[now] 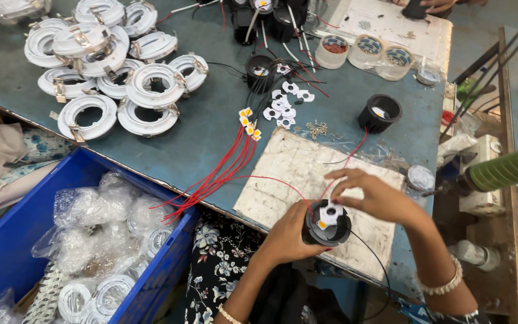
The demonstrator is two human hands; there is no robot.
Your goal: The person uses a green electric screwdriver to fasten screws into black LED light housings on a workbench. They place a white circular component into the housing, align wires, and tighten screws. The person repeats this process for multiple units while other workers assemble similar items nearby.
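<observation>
My left hand (286,237) grips a black round lamp housing (327,225) from the side, held just above the near edge of a white marble slab (289,174). My right hand (373,195) reaches over it, fingertips pinching a small white LED plate (331,213) with an orange-yellow centre, seated in the housing's mouth. A red wire (271,179) and a black wire (373,255) trail from the housing.
A bundle of red-wired LED chips (223,171) lies left of the slab. White lamp rings (109,66) pile at far left. Black housings (380,112), white plates (283,105), screws (317,128) and tape-ringed cups (367,51) sit beyond. A blue crate (61,240) of bagged parts stands below left. A green-handled tool (505,168) lies right.
</observation>
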